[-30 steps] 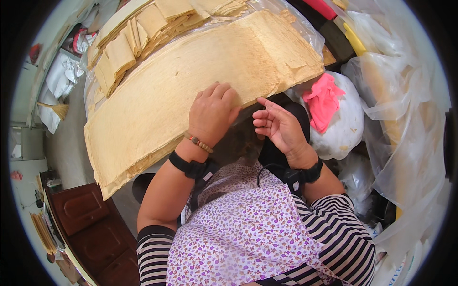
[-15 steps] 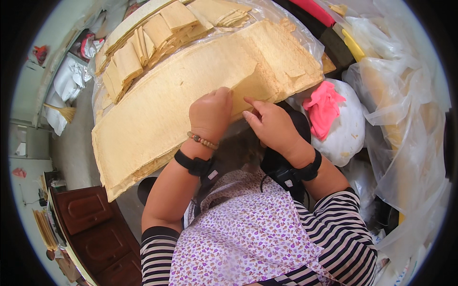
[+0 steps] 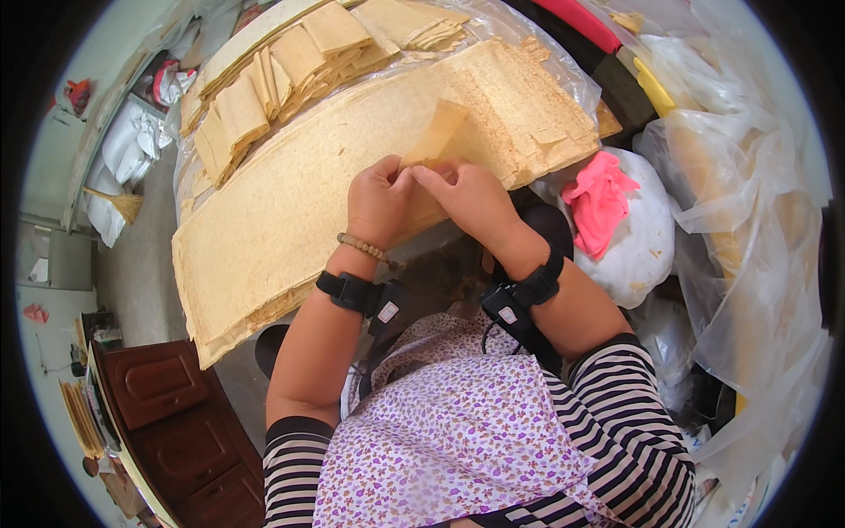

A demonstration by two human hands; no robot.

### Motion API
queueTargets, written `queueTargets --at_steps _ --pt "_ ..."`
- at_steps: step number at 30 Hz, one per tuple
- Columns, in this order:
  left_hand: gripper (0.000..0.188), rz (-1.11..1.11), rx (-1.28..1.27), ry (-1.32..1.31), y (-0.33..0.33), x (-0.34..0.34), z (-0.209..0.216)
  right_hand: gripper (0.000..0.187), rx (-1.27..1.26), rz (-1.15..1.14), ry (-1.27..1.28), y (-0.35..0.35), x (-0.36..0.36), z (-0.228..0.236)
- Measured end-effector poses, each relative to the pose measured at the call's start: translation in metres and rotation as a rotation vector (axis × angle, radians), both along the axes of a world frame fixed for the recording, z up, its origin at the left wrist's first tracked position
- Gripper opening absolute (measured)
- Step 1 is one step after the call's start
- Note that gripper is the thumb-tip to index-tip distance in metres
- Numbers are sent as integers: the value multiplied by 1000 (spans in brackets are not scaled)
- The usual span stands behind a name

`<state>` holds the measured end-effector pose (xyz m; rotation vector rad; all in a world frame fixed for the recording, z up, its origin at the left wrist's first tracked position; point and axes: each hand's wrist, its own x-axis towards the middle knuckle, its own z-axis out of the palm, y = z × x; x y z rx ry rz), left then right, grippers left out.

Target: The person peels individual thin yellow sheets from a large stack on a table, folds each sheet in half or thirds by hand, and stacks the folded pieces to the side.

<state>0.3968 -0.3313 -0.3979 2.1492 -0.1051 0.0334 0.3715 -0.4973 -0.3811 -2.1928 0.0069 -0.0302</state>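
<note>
A broad stack of thin, pale-yellow sheets [image 3: 273,211] lies slantwise in front of me, rough and flaky toward its right end. Over its near edge my left hand [image 3: 378,204] is closed, with thumb and fingers pinching a thin translucent yellow sheet [image 3: 440,132]. My right hand [image 3: 480,207] meets it thumb to thumb, its fingers closed on the same sheet. The narrow folded part of that sheet stands up beyond my fingertips. My fingers hide the exact grip and the sheet's lower edge.
Folded yellow bundles [image 3: 308,53] lie behind the stack on clear plastic. To the right are a pink cloth [image 3: 600,198] on a white bag [image 3: 638,264] and draped plastic sheeting [image 3: 748,220]. A dark wooden cabinet [image 3: 176,422] stands at lower left; a broom head [image 3: 123,204] is farther back.
My hands have come together, the right moving left to meet the left. The thin sheet's folded part now rises upright between them, where before it slanted right over the stack.
</note>
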Motion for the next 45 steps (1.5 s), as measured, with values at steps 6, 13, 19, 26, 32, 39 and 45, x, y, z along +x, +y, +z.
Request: queueTargets --at_steps 6,13,19,26,32,39,45 --pt "9 -77 -99 -216 -1 -9 -9 38 -121 4 51 6 4 4" --pt "8 -29 49 -360 -8 -18 -6 32 -215 -79 -23 5 13 -9" --pt "9 223 -572 -171 21 1 -3 27 -131 -48 151 1 19 -13" --pt "15 443 -520 -500 67 -1 53 23 -155 -59 106 1 16 -9" --pt "12 386 -378 -573 61 -7 54 14 -252 102 -847 53 20 32" --pt "19 413 -569 -660 75 -16 84 29 -399 401 -469 109 66 -21" --pt "23 575 -701 -705 152 -23 96 58 -516 350 -396 111 49 -15"
